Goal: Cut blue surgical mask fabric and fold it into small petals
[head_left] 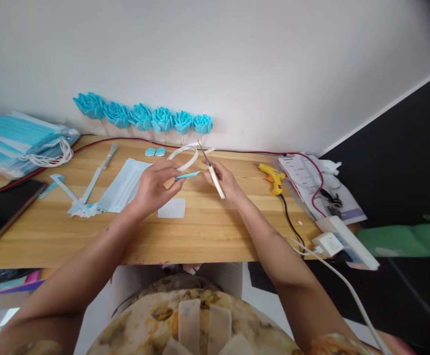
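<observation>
My left hand [155, 186] is closed in a pinch on a small blue strip of mask fabric [187, 175] above the wooden table [200, 231]. My right hand [225, 180] is wrapped round the cream handles of a pair of scissors [211, 170], whose blades point up and to the left, close to the strip. A white tape roll [184, 157] lies just behind both hands. A flat blue face mask [124, 186] lies under and to the left of my left hand, and a small white rectangle [171, 208] lies on the table below it.
Several blue fabric roses [141, 116] lean on the wall. A pack of masks [22, 140] and a dark phone [4, 209] lie at the left. A yellow glue gun [272, 177], papers [307, 175], keys and a power strip [348, 241] crowd the right end.
</observation>
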Tool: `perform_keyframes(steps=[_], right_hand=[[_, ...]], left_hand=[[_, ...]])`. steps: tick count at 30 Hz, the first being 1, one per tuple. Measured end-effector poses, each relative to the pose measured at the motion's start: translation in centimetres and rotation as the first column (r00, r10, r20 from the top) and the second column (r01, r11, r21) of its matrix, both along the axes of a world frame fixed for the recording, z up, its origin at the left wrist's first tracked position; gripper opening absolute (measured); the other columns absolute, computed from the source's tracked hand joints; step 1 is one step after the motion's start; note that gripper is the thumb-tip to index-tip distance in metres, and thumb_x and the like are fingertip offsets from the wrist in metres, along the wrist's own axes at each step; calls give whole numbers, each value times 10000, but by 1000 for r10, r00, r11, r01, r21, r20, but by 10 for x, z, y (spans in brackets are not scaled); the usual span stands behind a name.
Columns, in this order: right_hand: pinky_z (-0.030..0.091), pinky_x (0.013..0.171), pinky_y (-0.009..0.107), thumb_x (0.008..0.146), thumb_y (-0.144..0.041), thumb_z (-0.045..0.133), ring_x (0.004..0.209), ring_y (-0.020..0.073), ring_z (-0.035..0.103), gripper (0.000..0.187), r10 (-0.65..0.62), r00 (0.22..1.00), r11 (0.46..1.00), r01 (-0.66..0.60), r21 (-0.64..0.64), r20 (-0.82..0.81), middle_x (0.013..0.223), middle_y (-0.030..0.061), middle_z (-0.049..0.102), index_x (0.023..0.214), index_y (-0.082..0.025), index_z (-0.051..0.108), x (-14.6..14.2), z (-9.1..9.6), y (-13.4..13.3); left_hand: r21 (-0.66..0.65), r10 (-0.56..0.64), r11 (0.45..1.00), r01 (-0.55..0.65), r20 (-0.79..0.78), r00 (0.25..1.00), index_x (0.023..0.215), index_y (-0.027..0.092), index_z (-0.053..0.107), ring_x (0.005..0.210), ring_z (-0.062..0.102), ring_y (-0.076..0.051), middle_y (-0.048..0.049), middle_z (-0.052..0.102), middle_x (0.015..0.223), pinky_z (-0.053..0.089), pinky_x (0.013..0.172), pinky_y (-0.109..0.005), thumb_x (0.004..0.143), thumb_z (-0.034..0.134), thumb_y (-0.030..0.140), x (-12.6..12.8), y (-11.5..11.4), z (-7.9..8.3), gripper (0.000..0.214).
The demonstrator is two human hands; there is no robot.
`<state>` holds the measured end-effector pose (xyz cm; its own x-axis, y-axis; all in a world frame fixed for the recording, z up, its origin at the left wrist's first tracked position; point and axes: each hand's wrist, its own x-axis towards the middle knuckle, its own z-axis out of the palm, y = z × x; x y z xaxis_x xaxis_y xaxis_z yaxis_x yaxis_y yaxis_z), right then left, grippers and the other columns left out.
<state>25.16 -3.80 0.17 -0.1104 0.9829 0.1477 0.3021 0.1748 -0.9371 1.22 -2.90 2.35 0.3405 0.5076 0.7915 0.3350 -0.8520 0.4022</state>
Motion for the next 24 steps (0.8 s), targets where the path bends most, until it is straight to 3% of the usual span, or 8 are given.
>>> perform_keyframes(steps=[5,9,18,24], right_hand=[[494,808,324,793,-500,754,893,188,615,588,-52,999,999,52,14,-5,990,36,694,1304,-219,675,-1,-2,0],[477,799,319,775,-497,765,827,166,585,614,-50,997,999,50,0,-50,953,20,680,1310,-208,678,0,-5,2],[425,699,288,699,-495,814,702,123,490,606,-99,990,995,96,-31,-105,810,-21,607,1216,-187,737,-3,0,1],[370,546,240,703,-527,794,599,98,465,650,-122,976,989,105,-101,-182,685,-40,571,1244,-170,737,0,-3,1]], left_hand=[[17,-51,999,52,-36,998,804,184,737,764,714,-182,-69,765,840,552,703,-291,898,680,199,1,-1,1,111],[-8,-95,995,95,-76,993,796,192,729,737,694,-185,-66,751,803,540,685,-304,911,656,211,2,-3,4,137],[30,-135,990,137,-83,987,802,186,724,738,692,-180,-69,752,809,536,687,-300,918,655,196,2,-2,5,135],[-36,-102,994,100,-78,992,791,191,732,764,712,-190,-77,765,833,548,696,-301,909,654,217,1,-2,5,143]])
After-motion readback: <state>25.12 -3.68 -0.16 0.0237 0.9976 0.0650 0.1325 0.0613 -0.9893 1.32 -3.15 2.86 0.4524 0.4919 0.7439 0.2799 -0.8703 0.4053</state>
